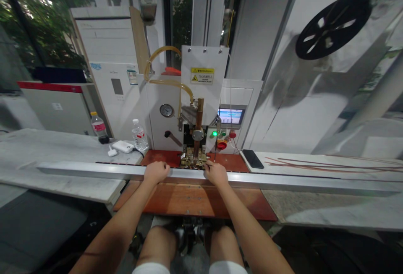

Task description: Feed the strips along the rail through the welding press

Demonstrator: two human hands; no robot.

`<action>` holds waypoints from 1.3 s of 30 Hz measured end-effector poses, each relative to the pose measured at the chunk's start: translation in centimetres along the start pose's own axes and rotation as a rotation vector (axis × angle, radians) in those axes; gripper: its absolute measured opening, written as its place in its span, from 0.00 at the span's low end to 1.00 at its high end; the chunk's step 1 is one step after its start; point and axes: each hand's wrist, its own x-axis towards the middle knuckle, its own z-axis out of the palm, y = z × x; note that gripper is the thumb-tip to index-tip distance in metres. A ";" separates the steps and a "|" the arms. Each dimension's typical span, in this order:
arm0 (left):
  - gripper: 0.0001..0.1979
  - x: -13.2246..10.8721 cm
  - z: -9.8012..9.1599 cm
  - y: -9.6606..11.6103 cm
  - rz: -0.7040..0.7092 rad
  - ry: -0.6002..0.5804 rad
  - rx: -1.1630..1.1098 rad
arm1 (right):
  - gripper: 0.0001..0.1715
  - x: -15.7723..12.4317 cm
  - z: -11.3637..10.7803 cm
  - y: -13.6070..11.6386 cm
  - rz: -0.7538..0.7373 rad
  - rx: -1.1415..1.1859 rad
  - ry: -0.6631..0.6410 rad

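A long silver metal bar (267, 180) lies across the red-brown work surface (189, 198) and over the side tables. Left of the machine's tip, my left hand (156, 171) rests on the bar with its fingers curled; what they hold is hidden. My right hand (216, 172) is over the bar on the other side, fingers pinched near the brass-coloured fixture (189, 158); anything between them is too small to make out. Between my hands, a vertical copper-coloured rod (198, 118) reaches down to the fixture.
The white machine (205, 62) stands ahead with a lit screen (231, 115). On the left table are bottles (139, 134) and a white adapter (123, 146). At the right lie a phone (252, 159) and thin copper-coloured rods (302, 165). A black reel (333, 26) hangs upper right.
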 end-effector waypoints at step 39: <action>0.20 -1.7 1.0 -0.2 0.058 0.191 -0.044 | 0.18 -1.4 1.7 0.7 -0.076 0.010 0.193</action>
